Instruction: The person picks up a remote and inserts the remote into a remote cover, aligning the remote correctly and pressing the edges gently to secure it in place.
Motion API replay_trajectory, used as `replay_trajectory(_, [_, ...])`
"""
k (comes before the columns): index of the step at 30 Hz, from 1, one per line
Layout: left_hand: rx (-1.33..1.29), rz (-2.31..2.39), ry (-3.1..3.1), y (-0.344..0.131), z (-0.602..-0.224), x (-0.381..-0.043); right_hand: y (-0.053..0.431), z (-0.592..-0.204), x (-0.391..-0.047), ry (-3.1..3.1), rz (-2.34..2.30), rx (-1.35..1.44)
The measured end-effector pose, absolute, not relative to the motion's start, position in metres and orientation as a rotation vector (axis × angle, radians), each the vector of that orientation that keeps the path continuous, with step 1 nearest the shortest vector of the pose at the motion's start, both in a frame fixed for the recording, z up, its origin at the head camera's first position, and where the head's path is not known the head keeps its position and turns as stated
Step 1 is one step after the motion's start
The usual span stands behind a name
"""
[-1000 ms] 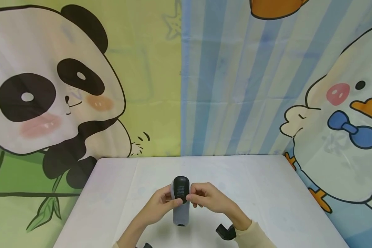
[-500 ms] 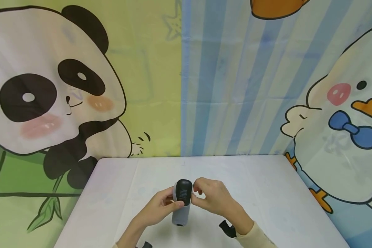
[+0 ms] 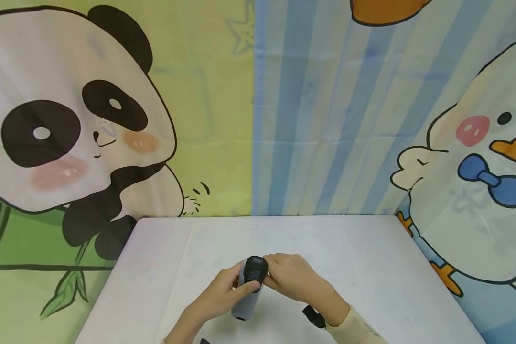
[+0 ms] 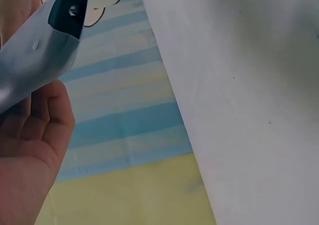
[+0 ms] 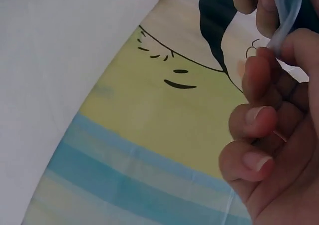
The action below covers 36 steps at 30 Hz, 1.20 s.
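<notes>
An elongated grey handheld device [image 3: 246,306] with a rounded black panel [image 3: 255,270] bearing small pale print is held tilted over the table in the head view. My left hand [image 3: 223,291] grips it from the left, thumb across the lower black panel. Its grey lower end [image 4: 42,53], with a dark tip, shows in the left wrist view. At its upper right side, my right hand [image 3: 294,277] pinches a thin, bluish-grey translucent edge [image 5: 286,15] between thumb and forefinger. In the right wrist view the other fingers [image 5: 249,160] are curled below it.
A white table [image 3: 348,258] lies under both hands. Behind it hangs a cloth printed with a panda [image 3: 60,143] and a duck [image 3: 477,229]. A black strap-like piece [image 3: 314,316] sits at the right wrist, and another dark piece [image 3: 204,341] shows near the left forearm.
The device has come lower and tilted, its top leaning right. My right hand, a little apart from its upper edge half a second ago, has come back against that side.
</notes>
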<state>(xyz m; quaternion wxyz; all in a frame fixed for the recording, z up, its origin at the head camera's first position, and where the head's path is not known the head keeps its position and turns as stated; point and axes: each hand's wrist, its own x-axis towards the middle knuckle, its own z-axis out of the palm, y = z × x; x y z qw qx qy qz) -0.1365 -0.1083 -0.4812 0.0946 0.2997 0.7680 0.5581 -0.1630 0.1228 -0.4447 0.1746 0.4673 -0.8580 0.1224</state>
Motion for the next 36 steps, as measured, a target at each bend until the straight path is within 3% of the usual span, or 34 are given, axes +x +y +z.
replay_trajectory(4, [0.909, 1.640, 2.365, -0.109, -0.478, -0.134, 0.123, -0.447, -0.164, -2.503, 0.430, 1.314])
replay_trajectory(11, [1.187, 1.568, 2.699, -0.106, -0.474, -0.133, 0.131, -0.440, -0.166, -2.232, 1.085, 1.206])
replay_trajectory(20, [1.431, 1.510, 3.013, -0.100, -0.470, -0.137, 0.121, -0.429, -0.158, -1.997, 1.350, 1.140])
replay_trajectory(32, [1.312, 1.438, 3.116, -0.094, -0.453, -0.140, 0.102, -0.429, -0.153, -2.011, 0.918, 1.281])
replay_trajectory(36, [1.146, 1.569, 2.971, -0.092, -0.453, -0.141, 0.108, -0.432, -0.159, -2.127, 1.099, 1.228])
